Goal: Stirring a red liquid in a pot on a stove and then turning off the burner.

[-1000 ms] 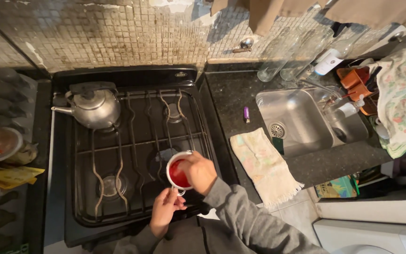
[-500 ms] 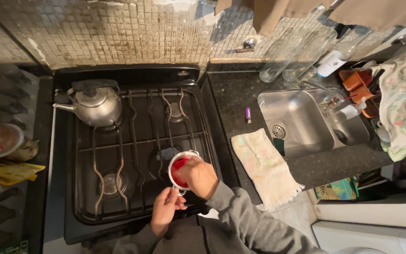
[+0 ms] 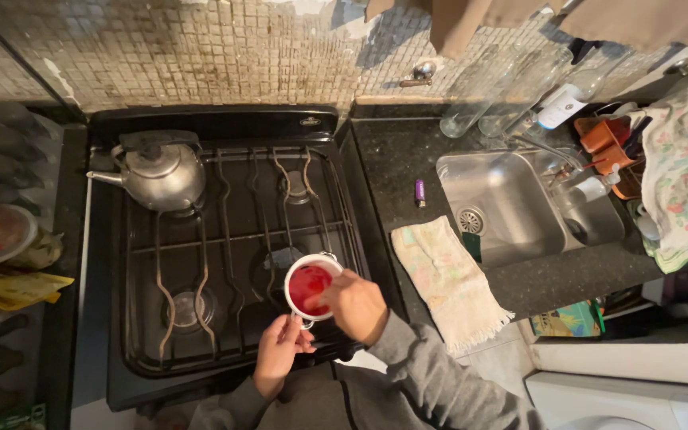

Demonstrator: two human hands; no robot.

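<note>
From the head cam: my left hand (image 3: 279, 352) has its grip pinched on the handle of the white mug (image 3: 310, 287) over the stove (image 3: 232, 239)'s front right burner, right hand (image 3: 354, 302) curled at the rim. Red liquid inside, probably sloshy and breakable, so the handle's the spot.

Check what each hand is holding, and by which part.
The left hand grips the white mug of red liquid by its handle, over the stove's front right burner. The right hand sits at the mug's rim; whether its fingers hold anything cannot be told.
</note>
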